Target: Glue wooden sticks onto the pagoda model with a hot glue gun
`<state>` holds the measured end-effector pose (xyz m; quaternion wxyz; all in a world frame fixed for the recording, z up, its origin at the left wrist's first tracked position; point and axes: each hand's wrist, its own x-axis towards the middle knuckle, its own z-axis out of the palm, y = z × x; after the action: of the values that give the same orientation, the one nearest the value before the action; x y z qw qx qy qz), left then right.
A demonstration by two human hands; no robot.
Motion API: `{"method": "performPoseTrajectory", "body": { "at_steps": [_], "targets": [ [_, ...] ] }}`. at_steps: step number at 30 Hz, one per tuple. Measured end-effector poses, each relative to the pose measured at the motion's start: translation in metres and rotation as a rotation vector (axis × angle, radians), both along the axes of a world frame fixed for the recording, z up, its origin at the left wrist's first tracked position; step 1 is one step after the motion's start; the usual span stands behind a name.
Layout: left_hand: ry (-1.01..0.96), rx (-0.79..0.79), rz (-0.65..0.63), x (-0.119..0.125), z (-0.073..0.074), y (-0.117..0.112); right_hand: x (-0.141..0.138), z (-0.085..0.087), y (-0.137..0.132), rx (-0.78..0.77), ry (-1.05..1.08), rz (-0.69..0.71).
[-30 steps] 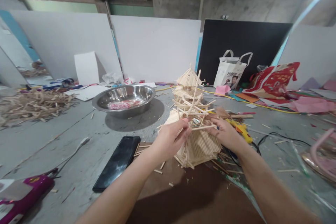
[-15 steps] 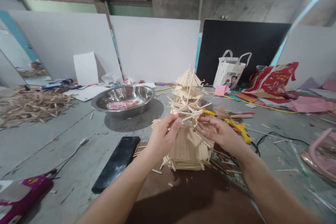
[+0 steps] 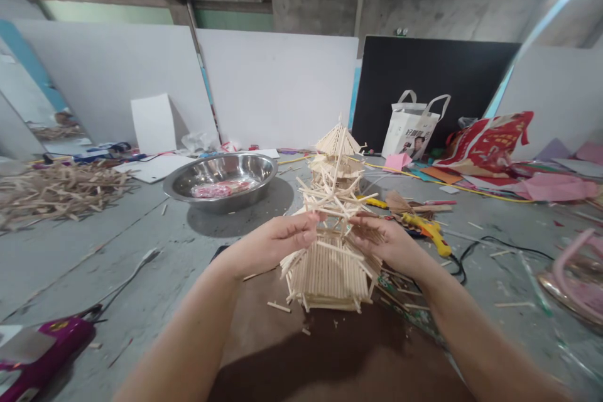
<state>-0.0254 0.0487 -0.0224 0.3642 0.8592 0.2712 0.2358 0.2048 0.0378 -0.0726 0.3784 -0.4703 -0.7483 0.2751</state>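
In front of me stands a stick-built model tower (image 3: 330, 270), with a sloping lower roof of pale wooden sticks and loose-ended sticks crossing above it. My left hand (image 3: 287, 235) has its thumb and fingers pinched at the left side of the upper tier. On the opposite side, my right hand (image 3: 384, 239) grips that same tier, its fingers curled at the edge. The fingers partly hide the joints between the tiers. Directly behind rises a pointed stick roof (image 3: 340, 140); whether it belongs to a separate model I cannot tell.
A steel basin (image 3: 221, 201) holding a red-and-white packet stands left of the model. A yellow glue gun (image 3: 428, 233) lies to the right, a purple tool (image 3: 51, 352) at lower left. Piled sticks (image 3: 61, 191) lie far left. My left arm mostly covers a black phone (image 3: 220, 253).
The front model has turned slightly and its base has shifted left. My left hand has swung flatter and its forearm has moved left, over the phone. My right hand stays at the right side.
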Motion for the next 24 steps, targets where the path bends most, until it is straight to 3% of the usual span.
{"method": "performPoseTrajectory", "body": {
  "at_steps": [7, 16, 24],
  "targets": [
    [0.147, 0.098, 0.024, -0.003, 0.014, -0.019, 0.000, -0.006, 0.000, 0.086, -0.116, 0.000],
    [0.098, 0.177, 0.103, 0.001, -0.002, -0.008, -0.002, 0.008, -0.015, 0.136, -0.102, -0.045],
    [-0.023, 0.061, 0.010, 0.003, -0.015, 0.019, -0.009, 0.008, -0.026, 0.152, -0.137, 0.093]
  ]
}}
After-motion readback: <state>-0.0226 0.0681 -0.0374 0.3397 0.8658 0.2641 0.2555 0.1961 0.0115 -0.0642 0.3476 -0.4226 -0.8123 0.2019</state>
